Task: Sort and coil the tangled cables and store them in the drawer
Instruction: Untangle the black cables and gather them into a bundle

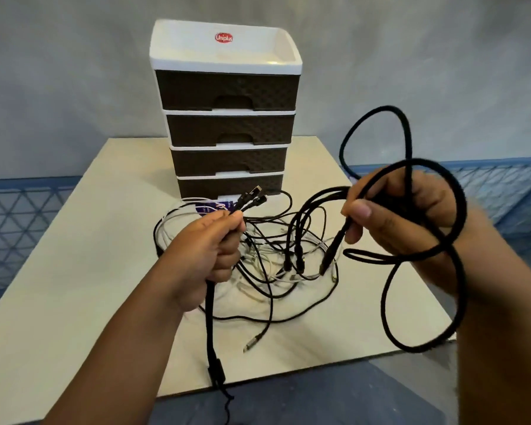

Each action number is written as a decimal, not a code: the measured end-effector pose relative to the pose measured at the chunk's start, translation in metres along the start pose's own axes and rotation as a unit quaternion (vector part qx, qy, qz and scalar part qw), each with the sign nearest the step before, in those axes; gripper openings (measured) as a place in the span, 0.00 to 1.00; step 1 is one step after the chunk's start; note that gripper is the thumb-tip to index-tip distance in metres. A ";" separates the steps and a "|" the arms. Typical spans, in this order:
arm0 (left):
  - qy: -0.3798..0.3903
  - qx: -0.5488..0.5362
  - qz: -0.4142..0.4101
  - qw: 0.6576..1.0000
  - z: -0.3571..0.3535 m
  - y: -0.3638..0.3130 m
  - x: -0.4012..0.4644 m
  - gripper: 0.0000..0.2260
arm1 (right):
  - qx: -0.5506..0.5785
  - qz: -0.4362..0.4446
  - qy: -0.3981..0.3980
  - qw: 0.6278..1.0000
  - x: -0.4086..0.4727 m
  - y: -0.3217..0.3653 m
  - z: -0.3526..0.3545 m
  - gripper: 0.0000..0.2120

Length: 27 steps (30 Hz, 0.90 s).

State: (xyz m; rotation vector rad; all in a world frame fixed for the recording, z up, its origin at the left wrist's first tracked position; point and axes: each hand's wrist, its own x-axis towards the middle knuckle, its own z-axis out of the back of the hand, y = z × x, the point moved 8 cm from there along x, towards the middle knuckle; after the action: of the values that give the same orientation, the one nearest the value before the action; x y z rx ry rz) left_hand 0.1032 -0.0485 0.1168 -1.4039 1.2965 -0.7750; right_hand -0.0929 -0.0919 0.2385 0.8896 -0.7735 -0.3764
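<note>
Between both grips, the thick black braided cable (455, 262) hangs in loose loops; the right hand (411, 210) clasps its coils, the left hand (209, 246) clenches its plug ends. Below, the tangled pile of thin black and white cables (276, 259) may snag a dangling plug, and uneven loops may slip.

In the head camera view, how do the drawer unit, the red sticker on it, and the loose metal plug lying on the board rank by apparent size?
1. drawer unit, by far the largest.
2. red sticker.
3. metal plug, slimmer than the sticker, though close to it in length and nearer the camera.

Tangled black and white cables (276, 265) before closed drawers (227, 130).
</note>
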 end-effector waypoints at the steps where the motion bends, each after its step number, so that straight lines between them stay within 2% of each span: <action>1: 0.007 -0.006 -0.001 1.000 -0.009 0.002 -0.009 0.11 | -0.014 -0.012 0.028 0.999 -0.012 0.004 0.001 0.13; 5: 0.020 -0.025 -0.009 0.999 -0.046 0.014 -0.049 0.10 | -0.094 -0.062 0.142 0.983 -0.063 0.016 -0.004 0.09; 8: 0.011 -0.046 -0.027 0.999 -0.067 0.018 -0.076 0.09 | -0.166 -0.099 0.225 0.955 -0.097 0.010 -0.018 0.06; 9: 0.007 -0.051 -0.033 0.998 -0.071 0.020 -0.083 0.09 | -0.202 -0.120 0.253 0.939 -0.107 0.003 -0.023 0.10; 11: 0.001 -0.062 -0.037 0.997 -0.080 0.026 -0.095 0.10 | -0.272 -0.160 0.303 0.899 -0.129 -0.013 -0.030 0.26; 13: -0.001 -0.071 -0.034 0.997 -0.088 0.035 -0.105 0.11 | -0.292 -0.195 0.333 0.875 -0.148 -0.020 -0.033 0.38; 15: -0.003 -0.076 -0.029 0.997 -0.094 0.045 -0.113 0.11 | -0.294 -0.209 0.345 0.866 -0.160 -0.021 -0.032 0.42; 16: -0.005 -0.077 -0.024 0.997 -0.098 0.048 -0.117 0.11 | -0.299 -0.205 0.343 0.866 -0.163 -0.019 -0.031 0.39; 19: -0.016 -0.086 -0.017 0.996 -0.103 0.059 -0.123 0.11 | -0.255 -0.205 0.261 0.908 -0.159 -0.016 -0.017 0.27; 21: -0.041 -0.103 -0.014 0.994 -0.104 0.066 -0.131 0.12 | -0.171 -0.220 0.174 0.944 -0.158 -0.018 -0.007 0.22; 23: -0.052 -0.122 -0.013 0.991 -0.108 0.074 -0.132 0.12 | -0.043 -0.251 0.062 0.965 -0.159 -0.026 -0.003 0.16; 25: -0.062 -0.141 -0.009 0.988 -0.113 0.080 -0.136 0.11 | 0.109 -0.265 -0.050 0.957 -0.165 -0.029 -0.010 0.11; 27: -0.063 -0.158 -0.003 0.985 -0.121 0.087 -0.138 0.10 | 0.191 -0.236 -0.117 0.945 -0.171 -0.027 -0.023 0.09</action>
State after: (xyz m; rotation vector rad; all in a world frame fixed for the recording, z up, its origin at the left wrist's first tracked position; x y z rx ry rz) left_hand -0.0639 0.0629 0.0909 -1.6808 1.3569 -0.4879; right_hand -0.1906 0.0061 0.1321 1.4217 -0.8637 -0.7836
